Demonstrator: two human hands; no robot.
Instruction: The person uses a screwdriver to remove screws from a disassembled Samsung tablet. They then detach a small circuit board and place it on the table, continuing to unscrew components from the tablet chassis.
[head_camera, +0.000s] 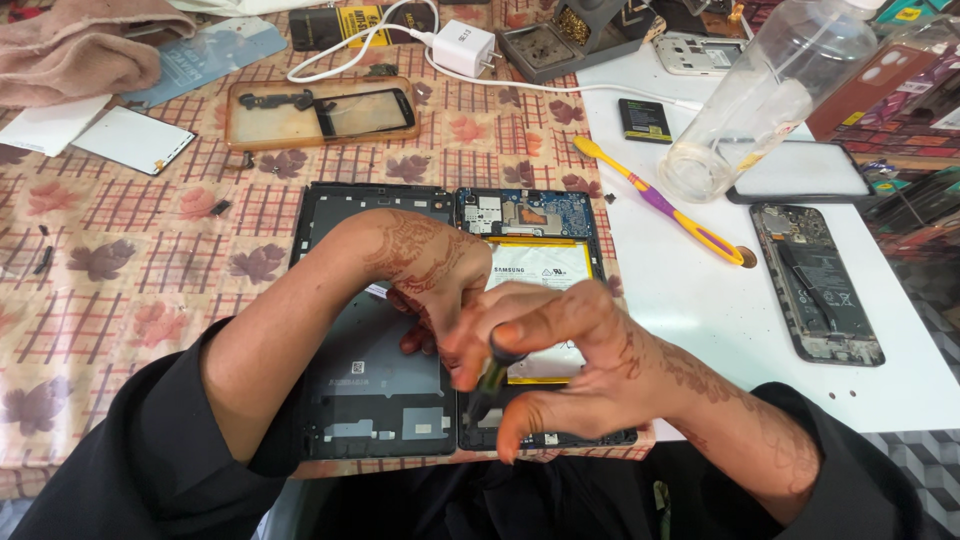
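Right hand (580, 365) pinches a screwdriver (490, 380) over the opened tablet (530, 215); left hand (430, 270) curls fingers beside it. Back cover (370, 390) already lies off; internals remain unfinished.

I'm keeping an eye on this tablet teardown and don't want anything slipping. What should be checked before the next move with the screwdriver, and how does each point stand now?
1. Screwdriver gripped by right hand: ok.
2. Left hand steadying the work: ok, it rests over the seam between back cover and opened tablet.
3. Screwdriver tip seated on a screw: cannot tell, fingers hide it.
4. Tablet lying flat on the table: ok.
5. Battery free of the tool: cannot tell, the hands cover its lower part.
6. Plastic bottle clear of the tablet: ok, it leans further off, on the white mat.
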